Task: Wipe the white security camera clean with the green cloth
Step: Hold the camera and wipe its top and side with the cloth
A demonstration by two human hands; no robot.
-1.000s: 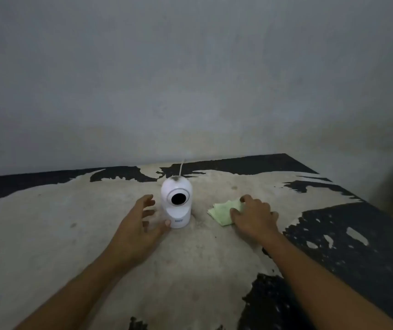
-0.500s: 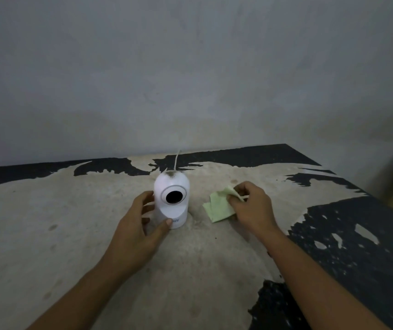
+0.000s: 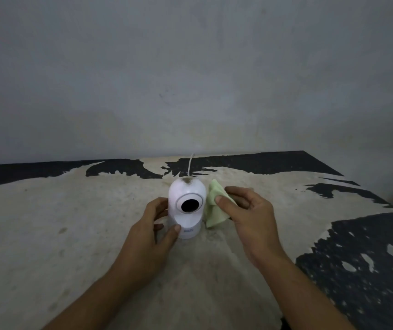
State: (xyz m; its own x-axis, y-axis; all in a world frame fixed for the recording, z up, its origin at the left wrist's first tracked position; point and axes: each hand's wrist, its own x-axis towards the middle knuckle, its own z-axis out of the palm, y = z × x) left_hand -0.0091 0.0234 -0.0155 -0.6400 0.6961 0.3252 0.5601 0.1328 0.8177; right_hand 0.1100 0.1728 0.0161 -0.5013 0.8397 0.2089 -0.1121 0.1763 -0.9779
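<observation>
Head view | left hand grips camera | right hand pinches cloth beside it | dirt on top, wiping not yet begun

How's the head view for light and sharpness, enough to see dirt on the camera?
Head view: dim, flat light, no glare; the white security camera is the brightest thing. A brownish smudge shows on its top. Green cloth in the right hand looks slightly soft; left hand reads clearly. Table edges bow from wide-angle distortion.
</observation>
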